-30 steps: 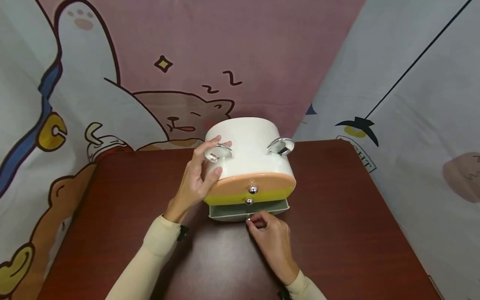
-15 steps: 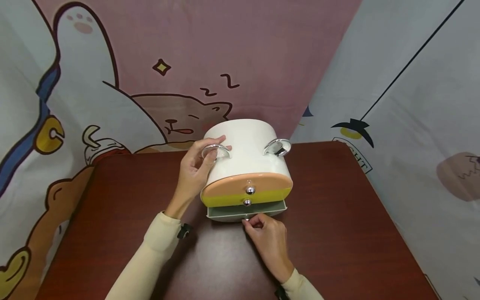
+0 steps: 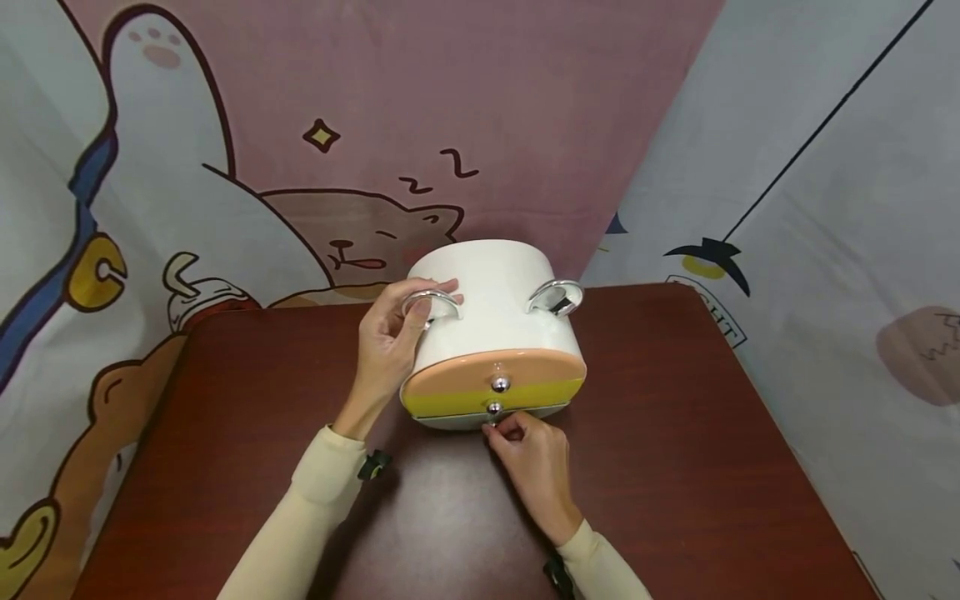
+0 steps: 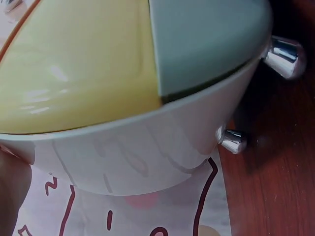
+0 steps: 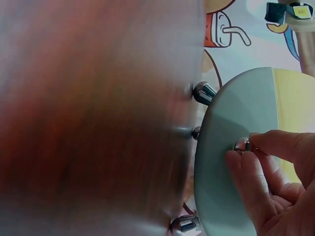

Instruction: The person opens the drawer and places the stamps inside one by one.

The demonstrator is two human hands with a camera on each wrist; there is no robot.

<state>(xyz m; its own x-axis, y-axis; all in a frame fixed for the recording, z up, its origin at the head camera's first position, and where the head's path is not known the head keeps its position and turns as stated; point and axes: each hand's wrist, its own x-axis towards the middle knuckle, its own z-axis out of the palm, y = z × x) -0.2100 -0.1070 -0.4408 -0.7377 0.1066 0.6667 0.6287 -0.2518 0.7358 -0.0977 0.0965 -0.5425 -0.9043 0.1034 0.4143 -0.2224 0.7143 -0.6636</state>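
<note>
A white oval drawer box [image 3: 495, 292] stands on the table with orange [image 3: 457, 372], yellow [image 3: 450, 406] and grey-green [image 3: 442, 422] drawer fronts, each with a silver knob. My left hand [image 3: 386, 342] grips the box's left silver loop handle [image 3: 433, 296], thumb in front and fingers behind. With thumb and fingertips, my right hand [image 3: 536, 458] pinches the small knob [image 5: 242, 144] of the grey-green bottom drawer. That drawer is nearly flush with the box; in the left wrist view its front [image 4: 211, 44] stands slightly proud, with a thin dark gap along its edge.
A second silver loop handle [image 3: 557, 296] sits on the box's right. Short silver feet [image 4: 285, 58] hold the box off the dark red-brown table [image 3: 675, 433]. Behind the table hangs a printed cloth [image 3: 540, 108] with cartoon animals.
The grey-green bottom drawer has slid back into the box, with my right hand moving along on its knob. My left thumb has shifted up from the box's side to the loop handle.
</note>
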